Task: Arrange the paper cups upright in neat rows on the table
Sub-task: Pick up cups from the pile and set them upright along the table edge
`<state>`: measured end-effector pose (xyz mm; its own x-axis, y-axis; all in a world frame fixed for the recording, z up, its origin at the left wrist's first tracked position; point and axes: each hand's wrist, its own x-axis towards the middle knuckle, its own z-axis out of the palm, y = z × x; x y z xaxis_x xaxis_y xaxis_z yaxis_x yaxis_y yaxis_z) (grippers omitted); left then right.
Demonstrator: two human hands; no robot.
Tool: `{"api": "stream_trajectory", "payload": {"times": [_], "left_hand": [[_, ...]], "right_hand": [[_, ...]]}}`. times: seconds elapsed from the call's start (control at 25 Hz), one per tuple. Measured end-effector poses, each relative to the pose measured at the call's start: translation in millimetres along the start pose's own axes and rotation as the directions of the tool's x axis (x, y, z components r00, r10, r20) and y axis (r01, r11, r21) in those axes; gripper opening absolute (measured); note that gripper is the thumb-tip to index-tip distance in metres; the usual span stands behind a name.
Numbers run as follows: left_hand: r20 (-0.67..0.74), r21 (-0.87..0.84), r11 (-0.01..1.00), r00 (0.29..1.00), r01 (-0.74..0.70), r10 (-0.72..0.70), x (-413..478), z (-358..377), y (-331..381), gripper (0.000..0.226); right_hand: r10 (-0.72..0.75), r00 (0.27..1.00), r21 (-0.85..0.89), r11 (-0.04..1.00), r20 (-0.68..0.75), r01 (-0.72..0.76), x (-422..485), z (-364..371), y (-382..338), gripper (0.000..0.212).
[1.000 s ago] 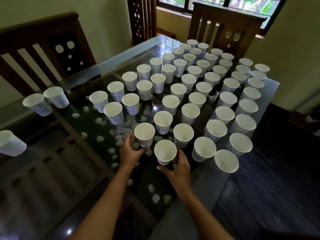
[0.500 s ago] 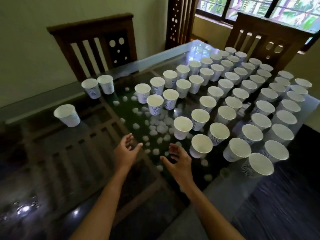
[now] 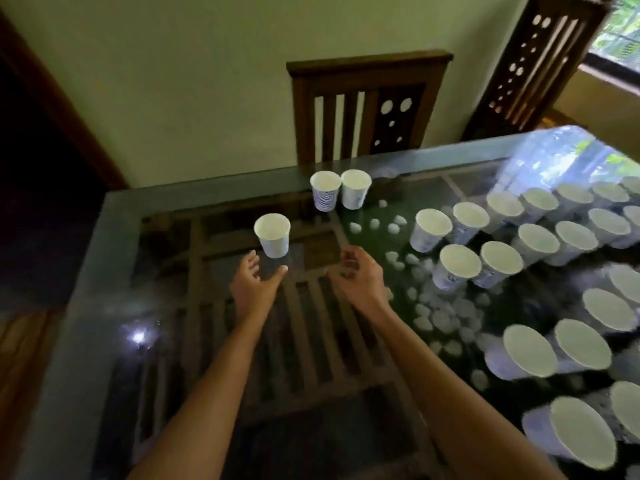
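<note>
Where cups stand, glass table, wooden chair

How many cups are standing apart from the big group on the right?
3. A lone cup stands just beyond the left hand. A pair, one cup beside another, stands at the far table edge before the chair.

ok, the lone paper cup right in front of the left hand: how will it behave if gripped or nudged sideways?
The lone cup looks like thin paper with an open top, so it probably dents under a firm squeeze. It appears empty, so likely very light. Its base is narrower than its rim and it stands on the smooth glass table, so a low push may slide it; a high one may tip it.
</note>
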<state>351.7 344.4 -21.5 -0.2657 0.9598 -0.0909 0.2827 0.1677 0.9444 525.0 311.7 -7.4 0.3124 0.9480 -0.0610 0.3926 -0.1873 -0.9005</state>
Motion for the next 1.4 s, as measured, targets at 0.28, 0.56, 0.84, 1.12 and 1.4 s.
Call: {"api": "stream_trajectory", "payload": {"times": [0.28,0.56,0.84,1.12,1.4], "left_hand": [[-0.063,0.026,1.0,0.998,0.005,-0.003,79,37,-15,0.082],[-0.119,-0.048,0.996,0.991,-0.072,0.066,144,84,-4,0.073],[-0.099,-0.055,0.993,0.99,-0.108,0.102,178,105,-5,0.072],[-0.062,-0.048,0.991,0.99,-0.127,0.124,167,101,-4,0.072],[0.054,-0.017,0.991,0.989,-0.134,0.135,91,81,2,0.075]], "right_hand": [[-0.058,0.998,-0.045,0.997,0.011,0.059,122,56,7,0.057],[-0.051,0.982,-0.004,0.999,-0.183,0.051,193,73,27,0.075],[-0.006,0.975,0.057,0.998,-0.221,0.02,236,84,28,0.085],[-0.089,0.967,0.079,0.991,-0.24,0.111,220,75,22,0.075],[-0.1,0.953,0.082,0.988,-0.285,0.128,131,25,17,0.065]]}}
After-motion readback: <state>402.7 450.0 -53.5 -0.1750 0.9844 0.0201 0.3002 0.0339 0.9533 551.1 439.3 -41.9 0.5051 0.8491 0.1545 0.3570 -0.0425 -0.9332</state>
